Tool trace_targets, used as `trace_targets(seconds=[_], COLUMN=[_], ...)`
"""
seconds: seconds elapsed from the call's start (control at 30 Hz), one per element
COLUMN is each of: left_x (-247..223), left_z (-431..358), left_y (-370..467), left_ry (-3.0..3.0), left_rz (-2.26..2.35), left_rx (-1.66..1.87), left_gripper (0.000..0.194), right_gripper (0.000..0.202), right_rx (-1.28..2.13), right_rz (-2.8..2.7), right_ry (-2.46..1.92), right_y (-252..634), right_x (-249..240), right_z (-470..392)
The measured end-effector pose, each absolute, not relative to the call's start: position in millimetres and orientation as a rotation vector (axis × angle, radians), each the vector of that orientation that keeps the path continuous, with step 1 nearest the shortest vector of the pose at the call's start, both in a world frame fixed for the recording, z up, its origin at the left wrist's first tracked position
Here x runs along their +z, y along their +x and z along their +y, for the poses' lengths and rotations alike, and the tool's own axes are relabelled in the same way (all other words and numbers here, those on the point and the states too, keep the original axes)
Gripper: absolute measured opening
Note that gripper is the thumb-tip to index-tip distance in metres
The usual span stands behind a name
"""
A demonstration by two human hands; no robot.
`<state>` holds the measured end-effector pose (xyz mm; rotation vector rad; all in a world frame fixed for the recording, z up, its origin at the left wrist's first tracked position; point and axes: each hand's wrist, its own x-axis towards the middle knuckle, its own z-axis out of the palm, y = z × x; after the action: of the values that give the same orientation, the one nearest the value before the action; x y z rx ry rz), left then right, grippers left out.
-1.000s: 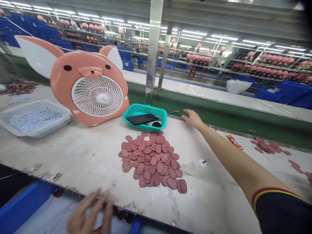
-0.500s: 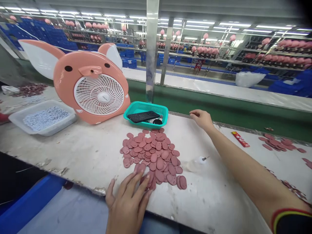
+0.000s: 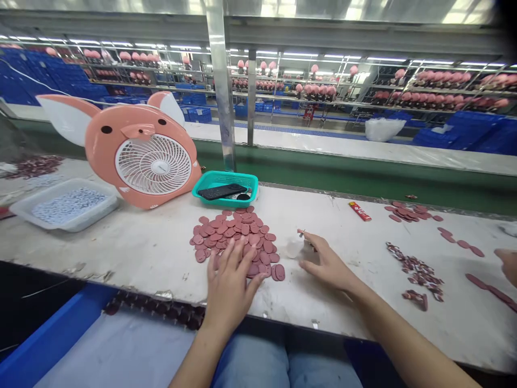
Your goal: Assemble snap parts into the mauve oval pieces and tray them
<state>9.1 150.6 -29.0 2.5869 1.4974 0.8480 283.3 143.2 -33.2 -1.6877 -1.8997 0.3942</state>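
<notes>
A pile of flat, dusky-red oval pieces (image 3: 226, 229) lies on the white worktop. My left hand (image 3: 230, 291) rests over the pile's near side, fingers stretched and spread, covering some pieces. To its right, my right hand (image 3: 329, 267) hovers low beside a small translucent white bottle (image 3: 292, 248) with a thin dark tip. Thumb and forefinger are apart there, with the forefinger near that tip; whether it touches is unclear.
A pink animal-shaped fan (image 3: 100, 156) stands behind a white tray (image 3: 92, 215) of small pieces. A teal basket (image 3: 252, 188) holds a phone. Rightward lie a red packet (image 3: 359, 210), small brown-and-white parts (image 3: 420, 275) and more ovals (image 3: 407, 213). Another person's hand (image 3: 509, 264) shows at the right edge.
My right hand has come back from the table's far edge to beside the bottle. My left hand has moved farther over the pile. The view has swung right.
</notes>
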Motion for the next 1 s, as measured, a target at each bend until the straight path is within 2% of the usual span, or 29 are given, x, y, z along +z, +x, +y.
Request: trace_targets(seconds=[0.2,0.33,0.43,0.6,0.77,1.0], left_x=[-26.8,-29.3,-28.1,-14.4,-4.4,-6.0], left_z=[148.2,132.2,129.7,132.3,114.8,75.4], left_y=[25.2,41.0,61.6,75.3,63.3,41.5], left_ry=[2.586,2.516,2.415,2.123,1.597,0.942], left_rz=[1.357,1.344,1.357,1.392,1.227,0.929], left_rx=[0.753,0.807,0.837,0.943,1.015,0.966], left_gripper=[0.036,0.039,0.035,0.020,0.008,0.027], right_gripper=[0.035,0.034,0.031,0.034,0.034,0.041], right_rx=[0.383,0.437,0.499,0.631,0.894,1.343], right_rz=[-1.816,-1.751,-1.672,-1.464,-1.184,-0.880], right_ry=[-1.721,-1.660,-1.591,-1.465,-1.236,-1.073], right_y=[264.3,262.1,259.0,255.5,235.3,183.0], right_x=[-38.3,-31.8,-24.2,-23.6,-33.6,-19.8], right_z=[146.4,137.4,123.9,93.4,64.4,42.0])
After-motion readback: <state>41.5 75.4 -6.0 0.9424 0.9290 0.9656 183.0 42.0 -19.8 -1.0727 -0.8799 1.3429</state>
